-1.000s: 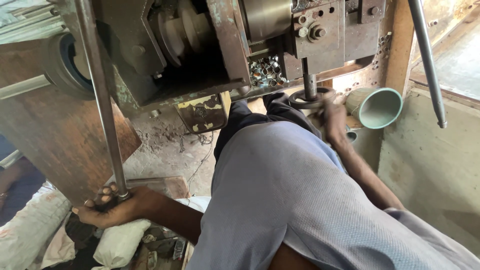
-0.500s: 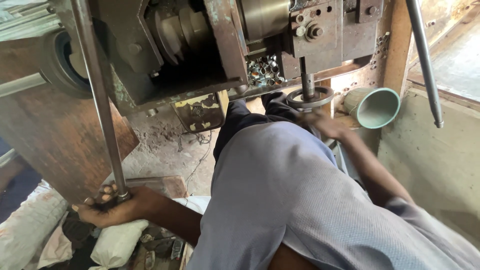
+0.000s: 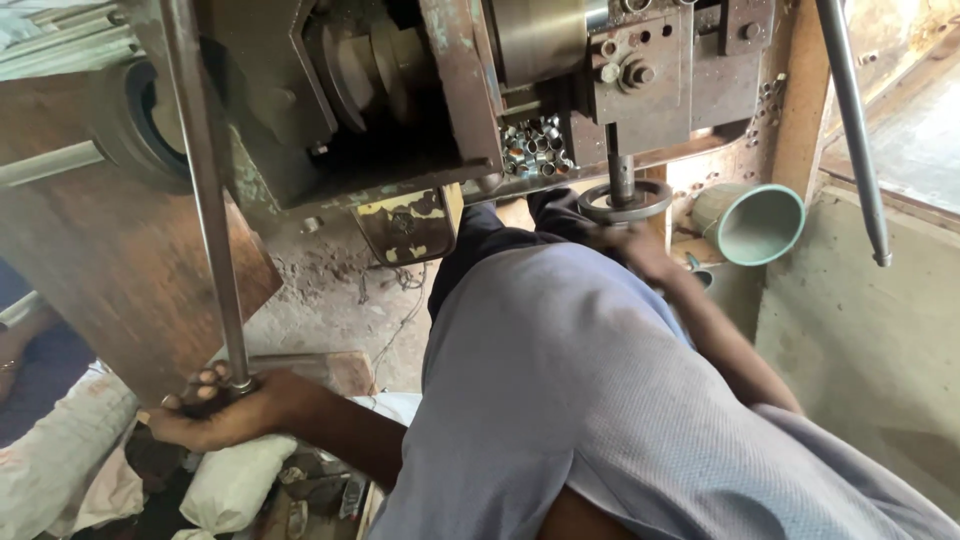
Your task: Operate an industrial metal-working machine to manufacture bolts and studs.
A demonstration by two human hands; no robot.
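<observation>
I look down past my grey shirt at a rusty press machine point(image 3: 470, 110). My left hand point(image 3: 215, 410) is closed around the lower end of a long steel lever rod point(image 3: 205, 190) at the left. My right hand point(image 3: 640, 255) is stretched forward just below the round die ring point(image 3: 625, 200) under the vertical punch point(image 3: 621, 165); whether it holds anything I cannot tell. Several small shiny metal rings point(image 3: 530, 145) lie heaped on the machine bed behind the punch.
A green plastic cup point(image 3: 755, 225) lies on its side right of the die. A second steel rod point(image 3: 855, 130) hangs at the far right beside a concrete wall point(image 3: 860, 340). White sacks point(image 3: 235, 480) lie on the floor at lower left, near a brown metal plate point(image 3: 110, 250).
My right hand has pulled back and down from the die ring toward my body. My left hand stays on the lever rod, with little visible shift.
</observation>
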